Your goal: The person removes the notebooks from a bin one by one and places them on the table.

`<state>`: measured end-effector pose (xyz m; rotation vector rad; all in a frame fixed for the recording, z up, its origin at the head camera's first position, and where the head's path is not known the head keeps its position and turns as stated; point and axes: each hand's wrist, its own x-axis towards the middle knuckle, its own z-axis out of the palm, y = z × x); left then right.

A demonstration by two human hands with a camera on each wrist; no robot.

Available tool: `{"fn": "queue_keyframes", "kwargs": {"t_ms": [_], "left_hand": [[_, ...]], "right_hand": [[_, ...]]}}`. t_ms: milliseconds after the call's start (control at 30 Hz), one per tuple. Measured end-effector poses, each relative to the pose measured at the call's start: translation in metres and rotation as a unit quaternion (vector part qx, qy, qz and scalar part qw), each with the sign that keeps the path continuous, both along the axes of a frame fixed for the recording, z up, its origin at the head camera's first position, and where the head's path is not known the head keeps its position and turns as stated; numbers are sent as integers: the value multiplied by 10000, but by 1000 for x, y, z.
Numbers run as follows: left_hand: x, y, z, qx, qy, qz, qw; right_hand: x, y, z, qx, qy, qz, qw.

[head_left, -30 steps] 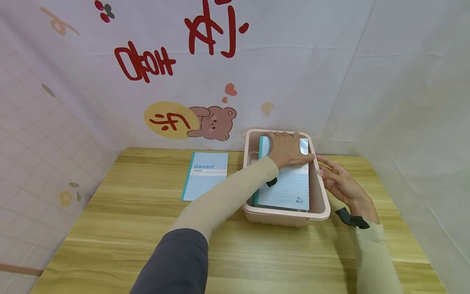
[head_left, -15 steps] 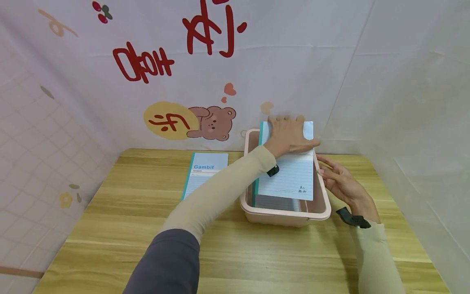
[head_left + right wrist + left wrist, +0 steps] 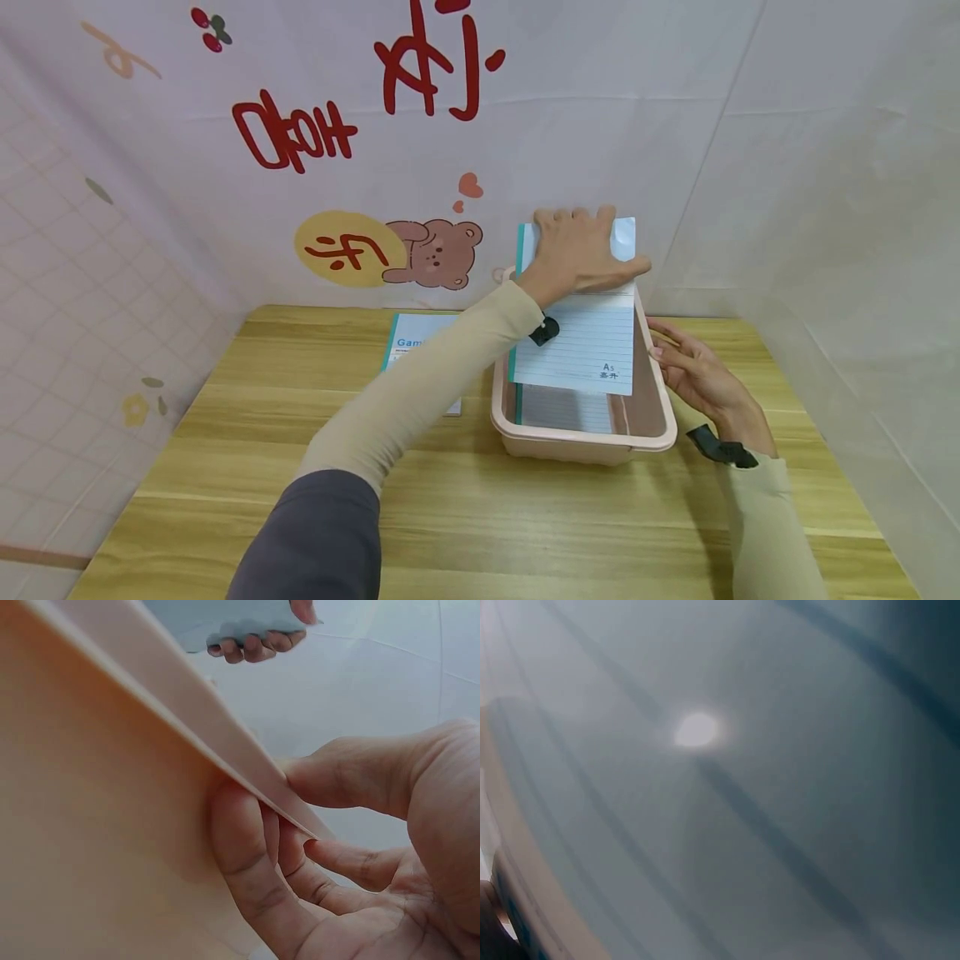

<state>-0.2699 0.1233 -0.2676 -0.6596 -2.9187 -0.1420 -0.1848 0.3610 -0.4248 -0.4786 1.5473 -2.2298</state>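
Observation:
My left hand (image 3: 576, 254) grips a light blue notebook (image 3: 577, 342) with a teal spine, its fingers curled over the top edge. The notebook is tilted above a pale pink plastic bin (image 3: 585, 437). Its lined cover (image 3: 735, 847) fills the left wrist view, close and blurred. Another notebook (image 3: 562, 408) lies inside the bin, partly hidden under the held one. At the bin's right side, my right hand (image 3: 701, 375) pinches the rim. The right wrist view shows the thumb (image 3: 352, 776) on one side of that rim and fingers (image 3: 251, 855) on the other.
A blue "Gambit" notebook (image 3: 401, 340) lies on the wooden table (image 3: 480, 517) left of the bin, partly covered by the left sleeve (image 3: 420, 392). Behind the table hangs a white printed curtain (image 3: 600, 150), with more curtain along both sides.
My left hand has raised the notebook up and out of the bin, uncovering more of the notebook beneath. The right hand stays on the rim, and the bin has hardly moved.

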Motion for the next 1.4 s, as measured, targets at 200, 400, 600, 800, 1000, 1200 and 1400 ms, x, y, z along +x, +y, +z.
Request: {"fn": "queue_keyframes", "kwargs": {"t_ms": [200,400,600,800,1000,1200,1400], "left_hand": [[-1,-20,10,241,96,-91,9996],[-6,-43,14,562,296,-96,9979],[-8,-70,19,764,351,66,9964],[-12,-96,18,868,385,207,9953],[-11,-124,11,883,350,232,9952],[-10,-149,3,992,257,348,9941],[-10,-177,-9,1074,61,496,9930]], "right_hand": [[-1,0,0,-134,2,78,9999],[-2,1,-2,-402,41,251,9989],[-1,0,0,-458,-6,285,9985],[1,0,1,-399,-31,272,9988],[2,2,0,-413,18,337,9986],[4,4,-2,-541,11,435,9976],[4,4,-2,-579,45,503,9970]]}}
